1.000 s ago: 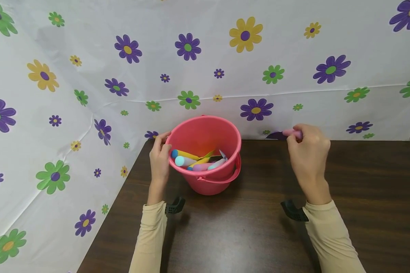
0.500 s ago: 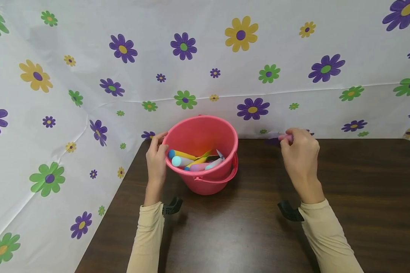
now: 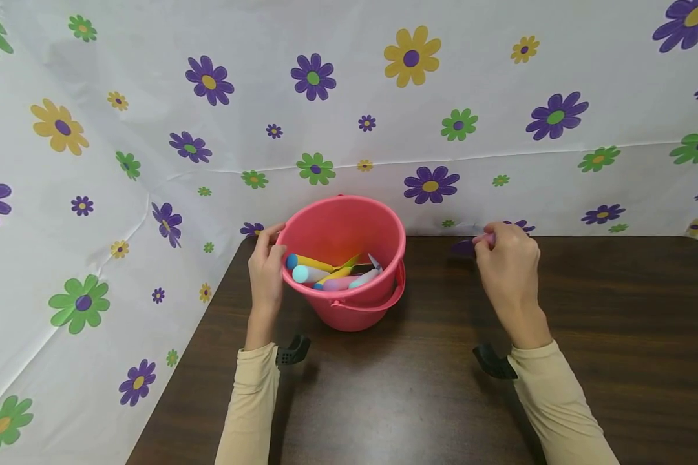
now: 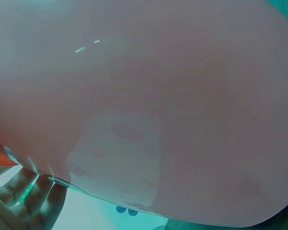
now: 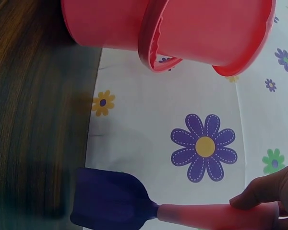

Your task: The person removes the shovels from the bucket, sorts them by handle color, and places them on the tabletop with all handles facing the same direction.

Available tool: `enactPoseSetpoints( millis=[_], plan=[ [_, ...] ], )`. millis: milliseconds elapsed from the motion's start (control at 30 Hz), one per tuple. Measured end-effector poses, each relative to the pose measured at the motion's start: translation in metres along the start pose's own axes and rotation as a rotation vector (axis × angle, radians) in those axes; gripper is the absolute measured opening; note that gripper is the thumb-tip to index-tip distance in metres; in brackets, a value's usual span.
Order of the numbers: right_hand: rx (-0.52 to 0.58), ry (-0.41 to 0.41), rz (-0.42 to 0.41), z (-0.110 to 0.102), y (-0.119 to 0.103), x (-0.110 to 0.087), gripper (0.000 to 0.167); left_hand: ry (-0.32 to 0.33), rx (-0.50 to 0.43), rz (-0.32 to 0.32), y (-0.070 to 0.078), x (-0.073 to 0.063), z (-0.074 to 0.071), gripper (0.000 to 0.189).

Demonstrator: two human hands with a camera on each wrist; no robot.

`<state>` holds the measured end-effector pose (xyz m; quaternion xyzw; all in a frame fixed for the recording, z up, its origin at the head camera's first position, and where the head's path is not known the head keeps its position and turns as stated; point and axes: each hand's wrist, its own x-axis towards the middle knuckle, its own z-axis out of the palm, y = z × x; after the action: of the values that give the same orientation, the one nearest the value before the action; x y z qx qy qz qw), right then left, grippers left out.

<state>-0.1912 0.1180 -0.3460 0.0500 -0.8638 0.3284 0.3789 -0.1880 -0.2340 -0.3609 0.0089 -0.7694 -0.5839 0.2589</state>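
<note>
My left hand (image 3: pixel 265 268) grips the rim of a pink bucket (image 3: pixel 349 316), which stands tilted towards me on the dark table. Several tools with yellow, pale blue and pink handles (image 3: pixel 308 274) lie inside; their far ends are mostly hidden. To the bucket's right, my right hand (image 3: pixel 508 271) holds a small toy shovel (image 3: pixel 464 248) by its pink handle. In the right wrist view the shovel's purple blade (image 5: pixel 110 199) points away from the fingers, close over the table's back edge. The bucket's wall (image 4: pixel 182 120) fills most of the left wrist view.
A white sheet with printed flowers (image 3: pixel 349 84) hangs behind and to the left of the dark wooden table (image 3: pixel 419 394). The bucket's pink carrying handle (image 3: pixel 397 297) hangs down its right front side.
My right hand has shifted slightly left and lower with the shovel, whose blade now overlaps the table's back strip. My left hand stays on the bucket's rim.
</note>
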Motion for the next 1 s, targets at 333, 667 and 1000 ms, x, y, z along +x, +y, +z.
enactPoseSetpoints(
  millis=[333, 667, 1000],
  plan=[
    [-0.009, -0.047, 0.029, 0.000, -0.004, 0.000, 0.011, -0.001, -0.005, -0.002, 0.000, 0.000, 0.000, 0.044],
    [-0.032, -0.111, 0.040, -0.006, -0.010, -0.003, 0.009, -0.003, -0.013, -0.004, 0.000, 0.001, 0.001, 0.044],
    [-0.117, -0.297, 0.053, -0.020, -0.016, -0.011, 0.014, -0.007, -0.010, -0.018, 0.000, 0.000, 0.001, 0.044]
  ],
)
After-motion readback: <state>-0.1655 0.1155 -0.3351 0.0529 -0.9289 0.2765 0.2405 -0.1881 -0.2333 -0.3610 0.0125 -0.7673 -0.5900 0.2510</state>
